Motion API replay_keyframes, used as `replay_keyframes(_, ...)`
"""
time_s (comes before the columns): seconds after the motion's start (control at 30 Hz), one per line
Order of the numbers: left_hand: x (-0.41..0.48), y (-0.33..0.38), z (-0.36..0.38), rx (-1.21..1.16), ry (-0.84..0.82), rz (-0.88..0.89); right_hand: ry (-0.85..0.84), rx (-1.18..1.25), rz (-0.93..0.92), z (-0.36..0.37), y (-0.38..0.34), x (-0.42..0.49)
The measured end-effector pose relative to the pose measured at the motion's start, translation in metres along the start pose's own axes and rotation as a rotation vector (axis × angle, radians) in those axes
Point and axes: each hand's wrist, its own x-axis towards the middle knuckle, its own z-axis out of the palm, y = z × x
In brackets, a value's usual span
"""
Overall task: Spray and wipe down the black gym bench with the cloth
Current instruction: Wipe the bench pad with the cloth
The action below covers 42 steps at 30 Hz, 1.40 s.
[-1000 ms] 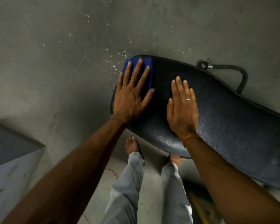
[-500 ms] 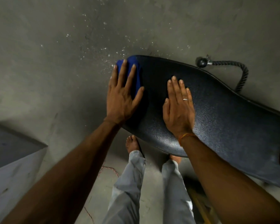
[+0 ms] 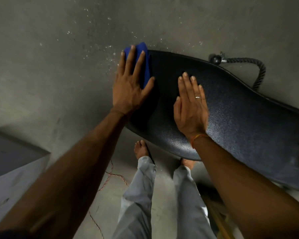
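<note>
The left hand point(image 3: 129, 90) presses the blue cloth point(image 3: 145, 66) flat under straight, spread fingers point(image 3: 130, 61) at the left end of the black gym bench point(image 3: 240, 126), whose long axis runs off to the right, where the right hand point(image 3: 191, 107) rests flat, fingers straight and holding nothing, nearer the remaining length

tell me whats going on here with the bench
A person is wiping a black gym bench. The left hand presses a blue cloth flat against the bench's rounded end, with part of the cloth past the edge. The right hand lies flat on the pad beside it. No spray bottle is in view. A black rope handle lies on the floor behind the bench.
</note>
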Motion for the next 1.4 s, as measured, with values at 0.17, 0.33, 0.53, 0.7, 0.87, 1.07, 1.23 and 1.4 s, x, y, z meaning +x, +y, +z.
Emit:
replay_keyframes(0.17,-0.098,0.007,0.017,-0.043,0.081,-0.021,-0.008,0.008,0.003,-0.001,0.001,0.000)
replay_keyframes(0.33,-0.130,0.016,0.023,-0.201,0.124,-0.083,0.000,0.058,-0.003,-0.002,0.001,-0.001)
replay_keyframes(0.53,-0.116,0.031,0.016,-0.382,0.139,-0.235,0.006,0.093,-0.008,-0.002,0.003,-0.003)
replay_keyframes(0.7,-0.116,0.038,0.025,-0.146,0.132,-0.193,0.013,0.114,-0.013,0.000,0.004,-0.004)
replay_keyframes(0.87,-0.102,0.032,0.020,-0.207,0.160,-0.220,0.036,0.097,-0.012,-0.001,0.003,-0.005)
replay_keyframes(1.07,-0.063,0.033,-0.048,-0.770,0.306,-0.298,0.057,0.089,-0.012,0.000,0.003,-0.005)
replay_keyframes(1.23,-0.043,0.029,-0.062,-1.409,0.050,-0.488,0.059,0.101,-0.009,0.000,0.003,-0.003)
replay_keyframes(1.4,-0.054,0.011,-0.057,-0.769,-0.004,-0.367,0.062,0.117,-0.009,-0.001,0.003,-0.003)
